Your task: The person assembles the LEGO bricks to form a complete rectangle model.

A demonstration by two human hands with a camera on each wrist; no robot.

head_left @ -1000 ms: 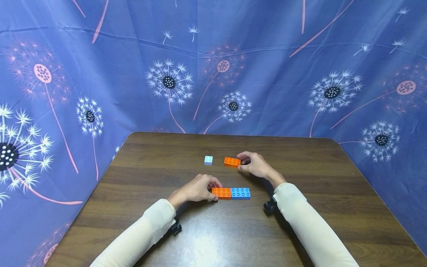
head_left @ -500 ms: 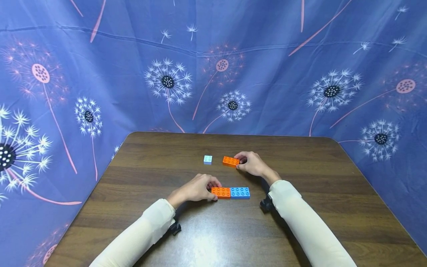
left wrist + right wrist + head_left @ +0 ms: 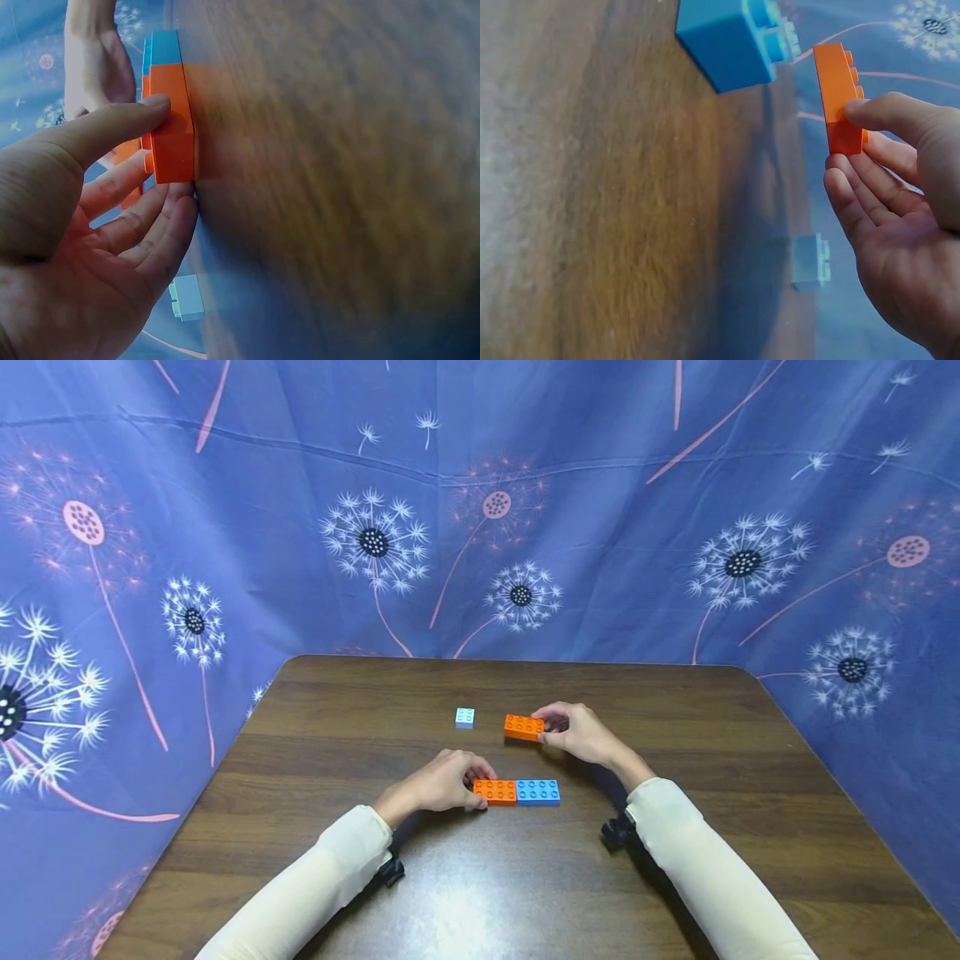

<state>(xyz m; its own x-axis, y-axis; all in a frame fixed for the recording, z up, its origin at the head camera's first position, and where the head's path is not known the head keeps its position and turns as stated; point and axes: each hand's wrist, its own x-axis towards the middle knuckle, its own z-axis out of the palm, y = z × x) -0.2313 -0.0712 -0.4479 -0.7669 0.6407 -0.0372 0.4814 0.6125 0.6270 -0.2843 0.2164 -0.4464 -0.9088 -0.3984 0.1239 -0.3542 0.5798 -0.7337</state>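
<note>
My left hand [image 3: 437, 782] pinches the left end of an orange eight-stud building brick [image 3: 495, 792]. Its thumb [image 3: 124, 124] presses one long side, the other fingers the far side. A blue brick [image 3: 538, 792] of like size stands end to end with it on the table. Beyond them, my right hand [image 3: 583, 732] grips a second orange brick [image 3: 522, 727] by its right end, thumb [image 3: 885, 112] on the near side. A dark shadow shows under this brick, which hangs just above the table. A small pale blue four-stud brick [image 3: 465, 718] sits to its left.
The brown wooden table [image 3: 360, 718] ends at its far edge before a blue dandelion-print cloth [image 3: 600, 510]. A small pale brick [image 3: 808, 261] shows in the right wrist view; I cannot tell whether it is the same one.
The right hand has gripped the second orange brick and lifted it slightly off the table, shifting a little rightward and nearer. The left hand and its bricks stay put.
</note>
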